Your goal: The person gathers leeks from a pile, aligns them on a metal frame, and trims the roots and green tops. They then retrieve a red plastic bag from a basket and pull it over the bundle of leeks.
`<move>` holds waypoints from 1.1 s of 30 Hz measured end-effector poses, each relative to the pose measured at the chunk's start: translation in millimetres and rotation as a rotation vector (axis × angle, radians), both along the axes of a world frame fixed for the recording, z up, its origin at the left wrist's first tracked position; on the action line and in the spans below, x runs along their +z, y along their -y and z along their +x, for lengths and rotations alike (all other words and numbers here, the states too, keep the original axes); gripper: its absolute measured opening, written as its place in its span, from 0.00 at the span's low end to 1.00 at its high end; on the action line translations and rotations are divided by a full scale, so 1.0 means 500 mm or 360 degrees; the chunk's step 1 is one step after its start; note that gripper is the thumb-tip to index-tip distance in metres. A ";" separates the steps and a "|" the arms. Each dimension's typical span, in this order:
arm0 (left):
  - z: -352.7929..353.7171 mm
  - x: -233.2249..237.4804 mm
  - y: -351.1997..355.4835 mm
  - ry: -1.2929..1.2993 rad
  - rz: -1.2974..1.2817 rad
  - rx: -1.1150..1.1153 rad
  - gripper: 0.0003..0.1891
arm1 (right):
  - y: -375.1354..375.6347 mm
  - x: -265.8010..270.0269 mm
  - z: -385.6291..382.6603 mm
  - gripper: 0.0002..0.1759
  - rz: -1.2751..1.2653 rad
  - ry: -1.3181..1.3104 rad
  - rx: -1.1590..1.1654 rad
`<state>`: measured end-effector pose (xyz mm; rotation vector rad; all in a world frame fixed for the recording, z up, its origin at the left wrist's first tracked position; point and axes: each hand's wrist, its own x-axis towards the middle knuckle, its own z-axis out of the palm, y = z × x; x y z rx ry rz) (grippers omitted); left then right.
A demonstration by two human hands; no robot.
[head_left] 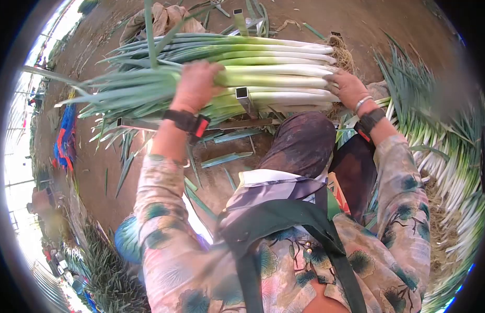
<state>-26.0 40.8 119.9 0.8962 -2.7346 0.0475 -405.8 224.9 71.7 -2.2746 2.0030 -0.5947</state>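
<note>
I had the left hand [198, 86] clasping green onions [274, 70] at upper centre, the right hand [349, 89] pinching white ends; a metal post [249, 107] stood nearside, a heap [447, 159] right.

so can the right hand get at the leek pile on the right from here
Probably yes: the pile lies close on that side with nothing evident between, though the right hand is at the white ends of the bundle.
</note>
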 end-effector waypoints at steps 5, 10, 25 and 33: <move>0.005 -0.074 -0.035 -0.0267 0.0027 -0.0004 0.13 | 0.008 0.000 0.040 0.11 0.0296 -0.0383 -0.0188; -0.005 -0.092 -0.029 -0.0372 -0.0051 0.0033 0.11 | 0.003 -0.009 0.038 0.12 0.0343 -0.0301 -0.0139; -0.008 -0.098 -0.040 -0.0285 -0.0067 0.0118 0.16 | 0.080 -0.051 0.119 0.32 0.0004 -0.0269 -0.0593; -0.029 -0.104 -0.022 -0.0080 -0.0042 0.0225 0.28 | 0.113 -0.099 0.128 0.37 0.0309 -0.0335 -0.0781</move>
